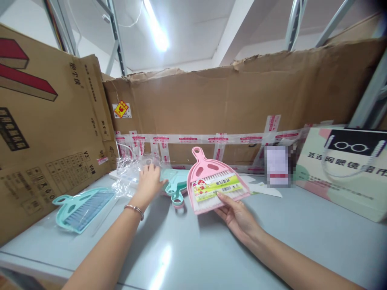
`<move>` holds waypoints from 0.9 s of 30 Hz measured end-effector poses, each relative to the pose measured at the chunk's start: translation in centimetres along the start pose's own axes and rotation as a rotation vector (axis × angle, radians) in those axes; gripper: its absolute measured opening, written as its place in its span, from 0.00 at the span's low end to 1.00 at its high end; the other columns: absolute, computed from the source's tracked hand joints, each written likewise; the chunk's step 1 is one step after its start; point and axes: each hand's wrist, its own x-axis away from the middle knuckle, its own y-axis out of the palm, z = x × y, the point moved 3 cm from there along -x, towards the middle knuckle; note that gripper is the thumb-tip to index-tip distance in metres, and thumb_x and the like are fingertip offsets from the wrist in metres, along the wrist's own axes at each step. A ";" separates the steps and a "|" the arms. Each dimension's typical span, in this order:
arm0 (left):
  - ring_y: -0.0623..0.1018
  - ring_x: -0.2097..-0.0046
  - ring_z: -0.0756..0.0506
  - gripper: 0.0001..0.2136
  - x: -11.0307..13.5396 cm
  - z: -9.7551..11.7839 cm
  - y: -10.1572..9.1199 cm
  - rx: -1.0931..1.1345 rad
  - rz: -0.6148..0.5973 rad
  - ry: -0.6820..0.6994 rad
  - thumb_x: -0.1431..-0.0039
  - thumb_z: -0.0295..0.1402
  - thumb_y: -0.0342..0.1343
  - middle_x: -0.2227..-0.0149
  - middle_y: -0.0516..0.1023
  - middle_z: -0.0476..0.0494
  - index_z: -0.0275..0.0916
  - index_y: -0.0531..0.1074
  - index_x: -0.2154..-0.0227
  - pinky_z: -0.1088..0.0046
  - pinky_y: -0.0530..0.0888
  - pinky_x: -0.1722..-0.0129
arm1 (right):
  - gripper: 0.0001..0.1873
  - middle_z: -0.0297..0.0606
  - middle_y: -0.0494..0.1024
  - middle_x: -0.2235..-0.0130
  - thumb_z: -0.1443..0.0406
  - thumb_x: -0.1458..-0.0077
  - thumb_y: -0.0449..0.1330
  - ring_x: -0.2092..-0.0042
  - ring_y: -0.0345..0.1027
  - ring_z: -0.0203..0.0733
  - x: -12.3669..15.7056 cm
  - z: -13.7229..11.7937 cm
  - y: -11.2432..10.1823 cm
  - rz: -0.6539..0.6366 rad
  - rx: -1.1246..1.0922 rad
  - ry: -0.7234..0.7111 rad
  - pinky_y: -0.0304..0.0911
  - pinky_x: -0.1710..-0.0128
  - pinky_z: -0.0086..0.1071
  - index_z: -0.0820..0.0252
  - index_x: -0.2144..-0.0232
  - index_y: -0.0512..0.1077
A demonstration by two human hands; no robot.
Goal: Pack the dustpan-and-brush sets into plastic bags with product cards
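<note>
My right hand (234,211) grips the lower edge of a pink mini dustpan-and-brush set (211,181), held tilted up off the grey table (193,249), handle pointing away from me. My left hand (149,181), a bracelet on its wrist, lies with fingers stretched flat on a pile of clear plastic bags (130,171) near the cardboard wall. Beside that hand lie teal dustpan sets (177,187), partly hidden behind the pink one. Another teal dustpan set (83,207) in a clear bag lies at the left.
Large cardboard boxes (45,133) stand at the left and a taped cardboard wall (242,104) runs along the back. A paper bag printed with glasses (344,169) stands at the right. White paper pieces (263,187) lie behind the pink set.
</note>
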 end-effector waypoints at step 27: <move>0.72 0.62 0.40 0.09 -0.5 -1.7 -0.2 -0.056 -0.034 0.007 0.46 0.26 0.45 0.66 0.75 0.37 0.36 0.71 0.71 0.67 0.64 0.66 | 0.14 0.36 0.80 0.67 0.69 0.59 0.66 0.66 0.74 0.40 0.6 0.3 0.0 -0.085 0.085 0.042 0.71 0.67 0.30 0.60 0.66 0.72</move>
